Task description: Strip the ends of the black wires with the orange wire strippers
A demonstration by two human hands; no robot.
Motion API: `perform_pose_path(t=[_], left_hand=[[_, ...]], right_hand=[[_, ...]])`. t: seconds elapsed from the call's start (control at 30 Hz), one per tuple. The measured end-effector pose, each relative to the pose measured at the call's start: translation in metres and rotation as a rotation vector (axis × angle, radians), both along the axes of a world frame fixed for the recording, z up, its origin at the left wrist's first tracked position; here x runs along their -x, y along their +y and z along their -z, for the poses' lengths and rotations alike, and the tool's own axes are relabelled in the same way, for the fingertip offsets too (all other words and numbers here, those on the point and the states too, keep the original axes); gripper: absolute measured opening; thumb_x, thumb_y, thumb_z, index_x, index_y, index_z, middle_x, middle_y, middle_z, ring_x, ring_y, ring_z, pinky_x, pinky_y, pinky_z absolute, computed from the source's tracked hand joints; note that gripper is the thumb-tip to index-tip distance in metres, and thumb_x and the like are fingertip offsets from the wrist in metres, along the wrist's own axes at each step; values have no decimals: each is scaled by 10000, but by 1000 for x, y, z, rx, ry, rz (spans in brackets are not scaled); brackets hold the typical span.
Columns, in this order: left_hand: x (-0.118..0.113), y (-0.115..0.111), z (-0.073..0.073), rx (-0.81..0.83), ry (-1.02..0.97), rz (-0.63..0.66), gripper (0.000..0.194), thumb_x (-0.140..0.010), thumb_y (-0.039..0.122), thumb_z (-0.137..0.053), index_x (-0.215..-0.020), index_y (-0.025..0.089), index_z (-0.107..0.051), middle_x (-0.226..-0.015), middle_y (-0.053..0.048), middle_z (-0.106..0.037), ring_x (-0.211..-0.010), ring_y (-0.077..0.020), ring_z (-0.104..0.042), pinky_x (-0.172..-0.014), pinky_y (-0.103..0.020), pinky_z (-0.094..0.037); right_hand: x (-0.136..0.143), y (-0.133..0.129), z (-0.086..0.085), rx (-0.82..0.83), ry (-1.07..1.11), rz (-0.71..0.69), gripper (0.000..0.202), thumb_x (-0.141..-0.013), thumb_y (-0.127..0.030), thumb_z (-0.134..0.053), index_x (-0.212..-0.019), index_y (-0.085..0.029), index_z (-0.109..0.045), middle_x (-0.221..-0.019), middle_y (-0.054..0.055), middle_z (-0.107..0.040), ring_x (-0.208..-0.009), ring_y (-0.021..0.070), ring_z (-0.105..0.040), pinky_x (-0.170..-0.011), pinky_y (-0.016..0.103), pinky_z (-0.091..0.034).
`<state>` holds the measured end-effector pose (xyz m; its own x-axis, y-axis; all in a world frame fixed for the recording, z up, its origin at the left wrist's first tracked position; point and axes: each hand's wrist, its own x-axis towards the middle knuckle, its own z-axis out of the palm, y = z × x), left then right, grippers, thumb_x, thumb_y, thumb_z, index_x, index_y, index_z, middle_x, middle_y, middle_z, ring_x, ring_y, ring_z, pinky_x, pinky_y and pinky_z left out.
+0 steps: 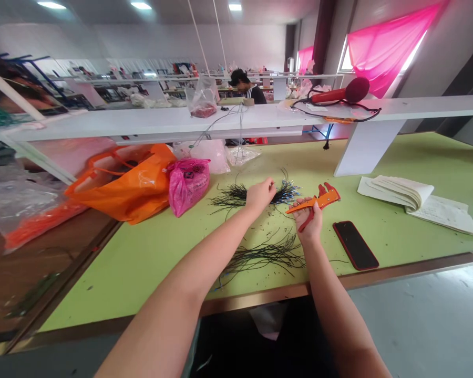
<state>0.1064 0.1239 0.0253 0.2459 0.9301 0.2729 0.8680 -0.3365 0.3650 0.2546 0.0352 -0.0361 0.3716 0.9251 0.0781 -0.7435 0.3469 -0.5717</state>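
My right hand [308, 223] is wrapped around the handles of an orange and red wire stripper [319, 201], whose jaws point away to the right. Fingers curled together, my left hand [260, 194] is over a bundle of short black wires [234, 195] with blue and bare metal ends at its right side. Whatever lies between the left fingertips is too small to make out. Closer to the table's front edge, a second loose bundle of black wires [260, 255] lies below both hands.
A phone [355, 245] and an open notebook [413, 202] lie to the right. Orange [142, 184] and pink bags [189, 184] stand at left. A white shelf [161, 119] crosses above the green table [142, 273], with a red tool [339, 94] on it. Another person [246, 86] sits beyond.
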Motion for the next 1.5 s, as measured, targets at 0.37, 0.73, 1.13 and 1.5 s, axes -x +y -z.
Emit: perform_pose_path(t=[0.37,0.73,1.13,1.5], left_hand=[[94,-77,-41,-329,-1247,252,221,-896,413,-669,-956,228,-564,-760,7,-735,-749,-183,-761,-769,-341,-626],[152,-137,31,52,-1183,60,250,-856,469,-694,-881,237,-604,-754,-36,-769,-727,-234,-767,-753,-413,-648],[81,-120,20,45,-185,164,365,-1034,363,-451,-1321,205,-613,-1286,-100,-714,-1056,-258,-724,-947,-417,-582],[118,-94,37,-167,-256,225,315,-1034,280,-445,-1122,222,-743,-1013,-52,-786,-855,-191,-733,-783,-297,-569]], right_hand=[[26,-6,5,27,-58,-344,257,-837,-431,-731,-956,-229,-627,-1126,91,-787,-855,227,-727,-836,425,-622],[20,-6,0,-5,101,-287,113,-846,-226,-697,-940,-245,-637,-999,3,-747,-831,151,-692,-916,369,-601],[55,-30,2,-16,-272,-517,354,-754,-346,-866,-1005,-216,-653,-999,58,-738,-963,248,-709,-959,438,-597],[22,-30,2,-23,-383,-875,418,-896,-542,-708,-1066,-168,-631,-971,108,-749,-803,228,-731,-759,386,-595]])
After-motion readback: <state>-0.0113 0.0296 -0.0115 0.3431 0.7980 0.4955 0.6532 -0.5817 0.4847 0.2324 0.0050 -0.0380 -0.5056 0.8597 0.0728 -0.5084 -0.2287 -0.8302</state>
